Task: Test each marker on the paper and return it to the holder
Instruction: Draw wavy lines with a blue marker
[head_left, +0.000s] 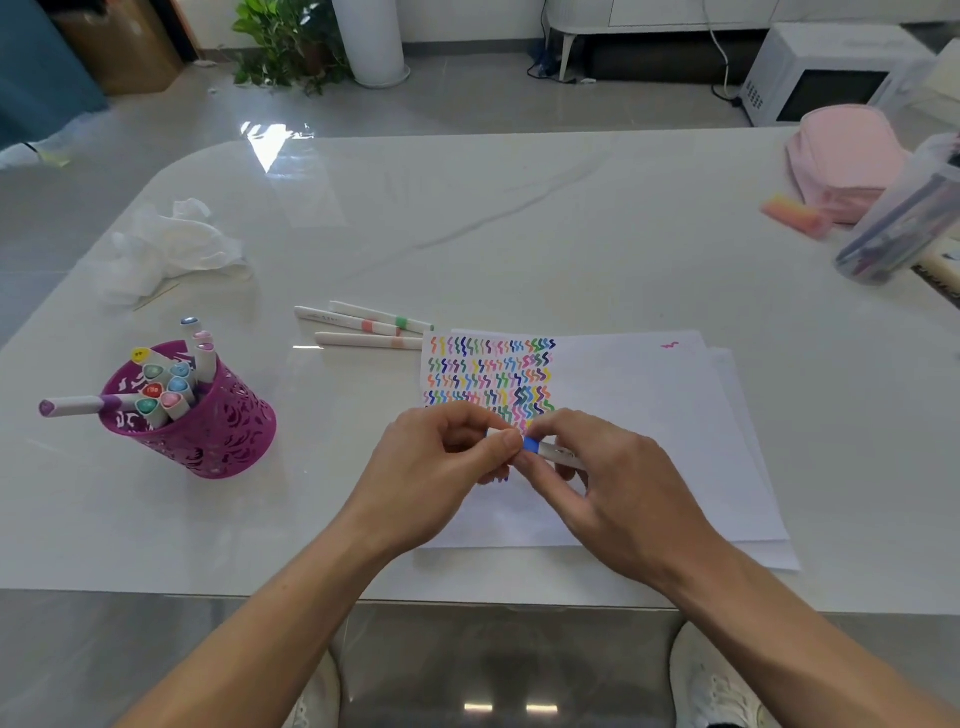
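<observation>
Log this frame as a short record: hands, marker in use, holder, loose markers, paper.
left hand: gripping one end of the blue marker
right hand: gripping the blue marker's body
blue marker: held over the paper between both hands; tip hidden
holder: purple cup, tilted, holding several capped markers
loose markers: three lying on the table behind the paper
paper: left part filled with rows of coloured squiggles, one pink squiggle at the upper right
</observation>
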